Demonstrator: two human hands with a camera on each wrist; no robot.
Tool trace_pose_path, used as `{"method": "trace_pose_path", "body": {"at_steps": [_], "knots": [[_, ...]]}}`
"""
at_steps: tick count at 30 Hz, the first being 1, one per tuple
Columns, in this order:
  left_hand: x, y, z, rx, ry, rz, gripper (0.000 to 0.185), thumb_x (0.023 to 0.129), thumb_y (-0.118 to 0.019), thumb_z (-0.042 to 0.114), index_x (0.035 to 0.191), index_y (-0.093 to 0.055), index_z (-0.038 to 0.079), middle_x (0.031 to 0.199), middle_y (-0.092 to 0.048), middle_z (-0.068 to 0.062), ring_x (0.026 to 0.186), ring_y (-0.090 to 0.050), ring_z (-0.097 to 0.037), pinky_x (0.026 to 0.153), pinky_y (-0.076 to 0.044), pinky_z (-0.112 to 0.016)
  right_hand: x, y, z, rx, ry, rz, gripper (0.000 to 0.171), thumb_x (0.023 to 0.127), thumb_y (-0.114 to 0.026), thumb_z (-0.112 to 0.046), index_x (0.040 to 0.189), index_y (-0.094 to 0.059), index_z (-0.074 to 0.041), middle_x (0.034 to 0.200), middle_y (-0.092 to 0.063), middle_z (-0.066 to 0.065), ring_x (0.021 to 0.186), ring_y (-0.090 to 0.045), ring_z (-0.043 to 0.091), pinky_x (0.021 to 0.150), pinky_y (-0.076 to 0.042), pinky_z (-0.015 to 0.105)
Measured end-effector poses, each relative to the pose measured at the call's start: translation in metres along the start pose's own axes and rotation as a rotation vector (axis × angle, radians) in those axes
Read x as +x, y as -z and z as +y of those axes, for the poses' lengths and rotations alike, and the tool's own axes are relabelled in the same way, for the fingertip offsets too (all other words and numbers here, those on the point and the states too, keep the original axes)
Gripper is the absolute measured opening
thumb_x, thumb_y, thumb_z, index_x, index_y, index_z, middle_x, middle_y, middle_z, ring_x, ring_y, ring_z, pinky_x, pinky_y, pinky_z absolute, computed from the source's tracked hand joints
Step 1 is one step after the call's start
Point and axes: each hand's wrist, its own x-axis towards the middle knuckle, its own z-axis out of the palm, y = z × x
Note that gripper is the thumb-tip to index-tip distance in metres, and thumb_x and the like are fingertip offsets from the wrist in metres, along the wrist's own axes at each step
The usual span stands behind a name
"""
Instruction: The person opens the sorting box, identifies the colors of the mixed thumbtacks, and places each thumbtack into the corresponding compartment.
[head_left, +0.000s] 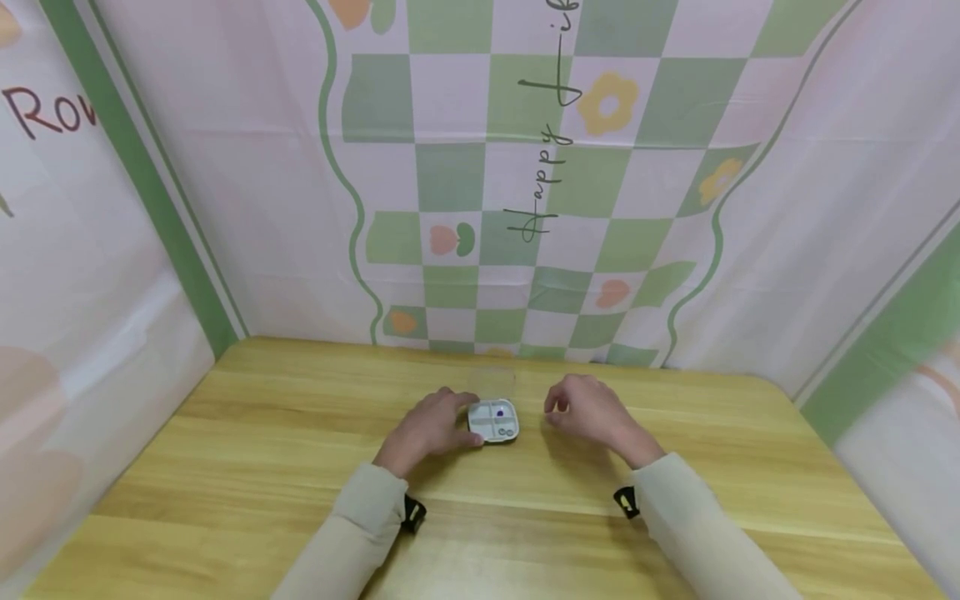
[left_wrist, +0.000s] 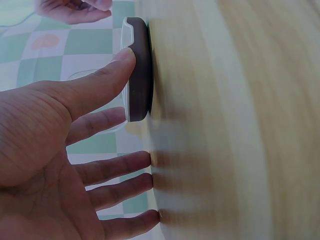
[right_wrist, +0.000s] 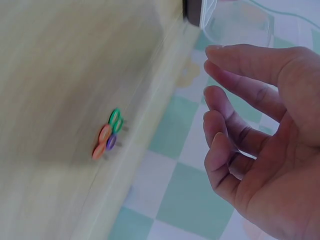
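Pastel checkered backdrop (head_left: 480,167) behind, pale wood tabletop (head_left: 262,467) below. Small divided box (head_left: 494,420) at dead centre of the tabletop, clear lid (head_left: 492,384) tipped open toward 12 o'clock, a purple bit and some tiny rings visible in the compartments. Left hand (head_left: 429,429) at 9 o'clock of the box, fingers (left_wrist: 107,80) mostly straight and relaxed, thumb tip touching the box's dark rim, the rest spread against the wood; steadying, not gripping. Right hand (head_left: 592,410) at 3 o'clock, near but apart from the box, fingers (right_wrist: 225,107) loosely curled, nothing held. Small coloured rings (right_wrist: 108,135) lying together on the tabletop in the right wrist view, green, orange and purple. Best handled, judging from this: box kept pinned lightly from the left so it cannot slide, lid left fully back, one ring pinched at a time with thumb and forefinger tips, lowered straight into a compartment rather than dropped.
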Motion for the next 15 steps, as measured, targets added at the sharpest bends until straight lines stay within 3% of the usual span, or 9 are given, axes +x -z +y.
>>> {"method": "trace_pose_path", "body": {"at_steps": [15], "knots": [[0.001,-0.001,-0.001,0.008,-0.01,0.0,0.066,0.089,-0.08,0.033,0.146,-0.055,0.012,0.126,-0.06,-0.014,0.105,-0.056,-0.025,0.092,-0.049,-0.047,-0.016,0.001,0.025,-0.022,-0.038,-0.014,0.004,0.084,-0.08,-0.011,0.086,-0.078,-0.012,0.087,-0.068,0.003,0.082,-0.062,0.021,0.074,-0.053,0.045]]}}
